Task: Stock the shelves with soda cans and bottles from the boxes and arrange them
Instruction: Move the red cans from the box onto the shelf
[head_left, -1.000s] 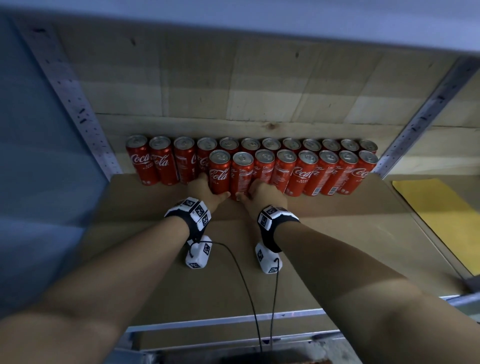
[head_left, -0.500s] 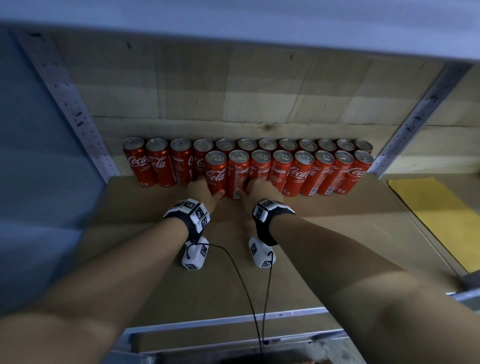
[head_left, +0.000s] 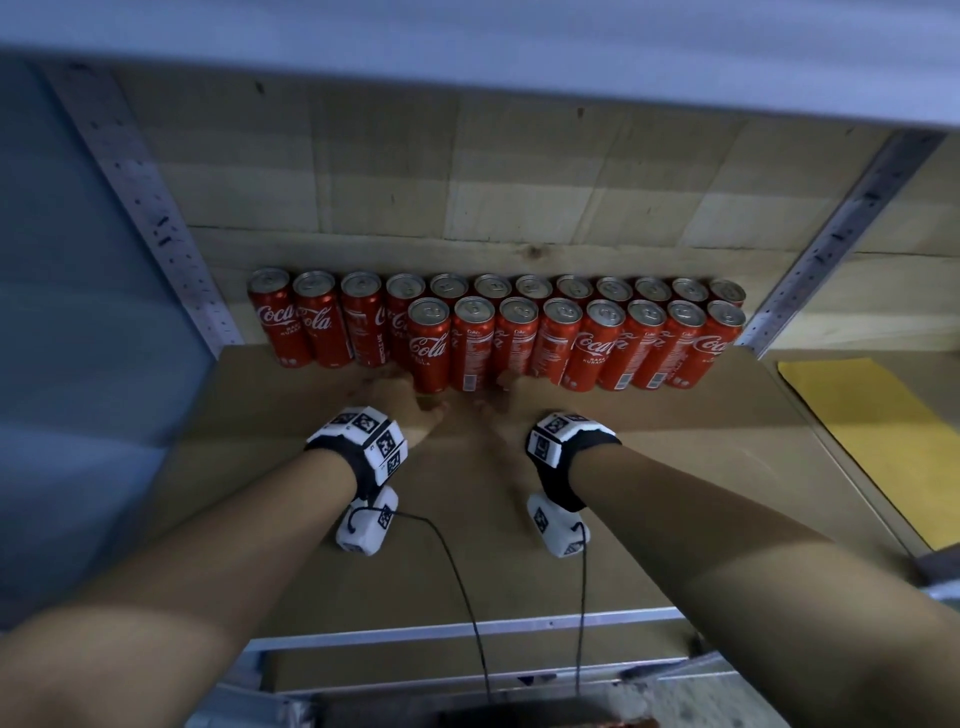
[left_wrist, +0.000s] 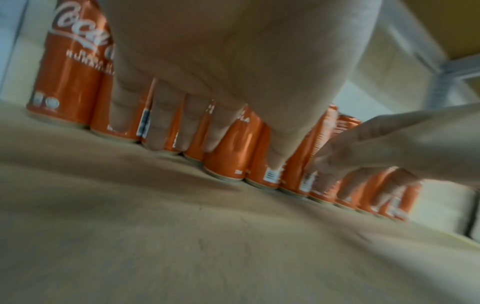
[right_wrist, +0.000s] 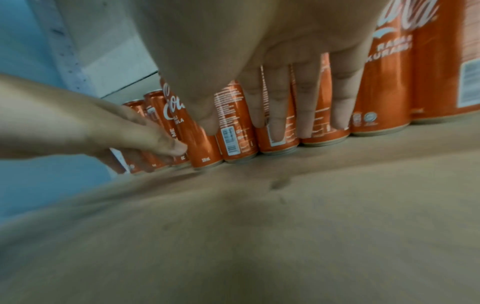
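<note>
With the left hand (head_left: 402, 402) and right hand (head_left: 511, 397) flat-fingered against the front row of cans (head_left: 571, 343) at the back of the shelf (head_left: 675, 467), press low and evenly so none tips.

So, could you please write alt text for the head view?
Both hands, left hand and right hand, reach to the foot of two rows of red cola cans at the back of a brown shelf, fingers straight. The front row is shorter on the left.
</note>
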